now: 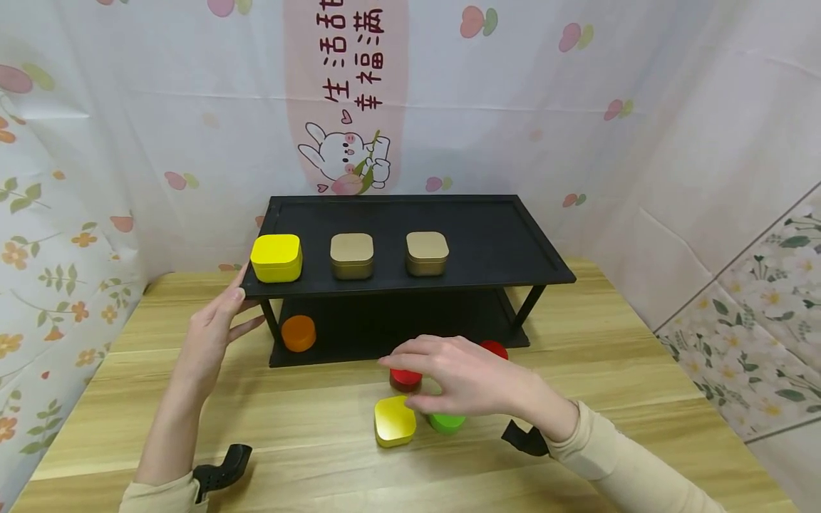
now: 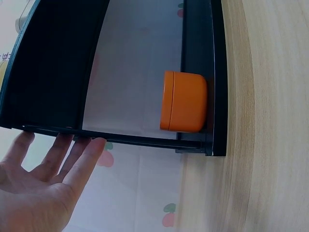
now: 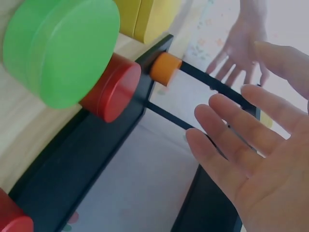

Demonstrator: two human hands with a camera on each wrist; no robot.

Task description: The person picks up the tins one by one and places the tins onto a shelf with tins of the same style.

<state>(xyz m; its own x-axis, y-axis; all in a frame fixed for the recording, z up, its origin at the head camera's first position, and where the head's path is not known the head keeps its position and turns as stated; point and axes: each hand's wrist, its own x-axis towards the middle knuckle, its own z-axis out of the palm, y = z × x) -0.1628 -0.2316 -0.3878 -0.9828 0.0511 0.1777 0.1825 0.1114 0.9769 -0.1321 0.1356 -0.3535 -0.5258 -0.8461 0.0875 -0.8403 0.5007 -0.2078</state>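
Hovering empty-handed over the wood-grained bench (image 1: 308, 456)

My right hand (image 1: 458, 377) is wide, holding nothing, above the yellow rounded-square box (image 1: 394, 422), green rounded box (image 1: 447, 423) and red round box (image 1: 405, 380), all before the front edge of the black two-tier rack (image 1: 487, 242). My left hand (image 1: 208, 320), fingers extended, touches its front-left corner. I'd best press lightly there, so nothing shifts, and lower my fingertips cleanly between these close neighbours.
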